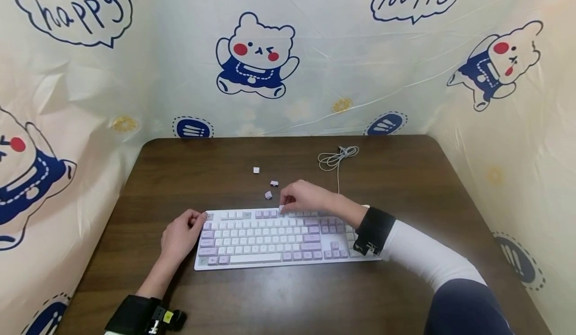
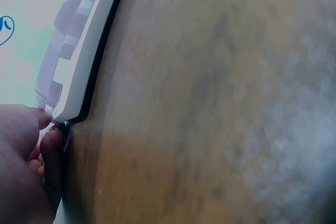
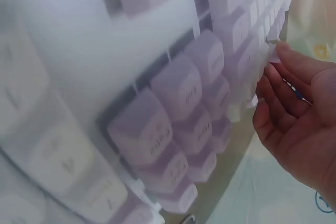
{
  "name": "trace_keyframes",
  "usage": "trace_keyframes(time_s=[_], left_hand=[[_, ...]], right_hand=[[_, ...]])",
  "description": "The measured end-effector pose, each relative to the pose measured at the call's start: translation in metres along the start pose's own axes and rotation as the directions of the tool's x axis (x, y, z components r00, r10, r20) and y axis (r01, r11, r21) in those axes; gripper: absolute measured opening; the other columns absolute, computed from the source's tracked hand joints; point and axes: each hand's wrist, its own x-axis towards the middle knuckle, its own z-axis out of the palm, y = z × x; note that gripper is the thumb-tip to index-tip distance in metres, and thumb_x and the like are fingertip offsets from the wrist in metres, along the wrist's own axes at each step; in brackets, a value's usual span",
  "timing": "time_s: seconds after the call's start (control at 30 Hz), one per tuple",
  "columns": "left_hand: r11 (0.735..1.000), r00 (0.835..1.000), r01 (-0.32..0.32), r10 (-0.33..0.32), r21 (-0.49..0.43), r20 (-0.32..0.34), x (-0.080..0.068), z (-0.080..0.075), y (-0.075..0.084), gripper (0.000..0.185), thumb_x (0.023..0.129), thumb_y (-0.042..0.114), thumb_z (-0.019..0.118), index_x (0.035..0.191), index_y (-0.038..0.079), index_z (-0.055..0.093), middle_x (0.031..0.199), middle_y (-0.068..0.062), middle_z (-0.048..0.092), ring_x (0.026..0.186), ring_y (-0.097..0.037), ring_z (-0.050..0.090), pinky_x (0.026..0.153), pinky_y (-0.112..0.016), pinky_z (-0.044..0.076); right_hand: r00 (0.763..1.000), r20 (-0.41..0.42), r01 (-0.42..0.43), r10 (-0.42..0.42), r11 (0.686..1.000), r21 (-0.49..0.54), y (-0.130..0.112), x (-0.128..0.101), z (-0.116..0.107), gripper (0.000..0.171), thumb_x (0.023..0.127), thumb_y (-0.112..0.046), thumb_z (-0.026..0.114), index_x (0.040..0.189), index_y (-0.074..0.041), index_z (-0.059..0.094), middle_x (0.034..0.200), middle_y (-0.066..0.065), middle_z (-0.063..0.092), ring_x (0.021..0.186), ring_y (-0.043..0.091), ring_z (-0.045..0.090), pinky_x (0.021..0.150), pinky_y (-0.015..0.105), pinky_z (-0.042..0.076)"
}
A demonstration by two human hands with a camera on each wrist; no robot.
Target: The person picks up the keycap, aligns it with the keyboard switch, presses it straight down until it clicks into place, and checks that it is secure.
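Observation:
A white and lilac keyboard (image 1: 270, 240) lies in the middle of a dark wooden table (image 1: 405, 175). My left hand (image 1: 198, 218) holds its top left corner, thumb above and a finger at the edge; the left wrist view shows this corner (image 2: 60, 113) between those fingertips (image 2: 31, 118). My right hand (image 1: 283, 207) reaches over the top key row and pinches a small pale keycap (image 1: 281, 209) there. In the right wrist view the lilac keys (image 3: 178, 87) fill the frame, with the right hand (image 3: 274, 52) at the row's far end.
Three loose keycaps (image 1: 256, 170) (image 1: 274, 183) (image 1: 268, 195) lie on the table just behind the keyboard. Its coiled white cable (image 1: 336, 157) lies at the back right. A printed plastic sheet (image 1: 288, 50) walls the table on three sides.

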Motion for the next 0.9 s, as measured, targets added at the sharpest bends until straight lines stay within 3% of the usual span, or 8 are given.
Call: trace_keyframes(time_s=[0.37, 0.53, 0.67, 0.9], left_hand=[[1.000, 1.000, 0.020, -0.020, -0.017, 0.020, -0.001, 0.000, 0.000, 0.043, 0.108, 0.044, 0.053, 0.111, 0.004, 0.068, 0.086, -0.008, 0.061, 0.080, -0.028, 0.056, 0.073, -0.039, 0.034], [0.999, 0.999, 0.027, -0.026, -0.019, 0.024, -0.001, 0.001, 0.001, 0.039, 0.108, 0.040, 0.054, 0.110, 0.003, 0.067, 0.085, -0.008, 0.060, 0.080, -0.028, 0.055, 0.073, -0.039, 0.033], [1.000, 1.000, 0.017, -0.017, -0.014, 0.012, -0.001, 0.001, 0.001, 0.039, 0.108, 0.040, 0.055, 0.109, 0.004, 0.067, 0.084, -0.007, 0.060, 0.078, -0.027, 0.055, 0.072, -0.039, 0.033], [1.000, 1.000, 0.001, -0.001, -0.009, 0.003, 0.000, 0.000, -0.001, 0.041, 0.107, 0.043, 0.054, 0.109, 0.004, 0.068, 0.083, -0.006, 0.060, 0.078, -0.027, 0.056, 0.070, -0.038, 0.034]], right_hand=[[0.997, 0.016, -0.074, 0.073, 0.994, 0.082, -0.005, -0.004, 0.005, 0.008, 0.096, -0.019, 0.077, 0.096, -0.011, 0.076, 0.084, -0.007, 0.070, 0.077, 0.004, 0.061, 0.075, 0.022, 0.051], [0.998, -0.005, -0.063, 0.063, 0.995, 0.072, -0.007, -0.004, 0.008, 0.006, 0.095, -0.016, 0.077, 0.095, -0.010, 0.076, 0.084, -0.006, 0.070, 0.076, 0.005, 0.060, 0.074, 0.022, 0.051], [0.997, -0.018, -0.071, 0.071, 0.997, 0.026, -0.013, -0.006, 0.010, 0.004, 0.096, -0.016, 0.076, 0.093, -0.013, 0.074, 0.083, -0.006, 0.068, 0.076, 0.007, 0.058, 0.073, 0.023, 0.049], [0.997, -0.045, -0.066, 0.058, 0.980, -0.190, -0.032, -0.006, 0.013, 0.009, 0.097, -0.012, 0.074, 0.088, -0.011, 0.070, 0.080, -0.003, 0.061, 0.074, 0.012, 0.053, 0.069, 0.026, 0.046]])
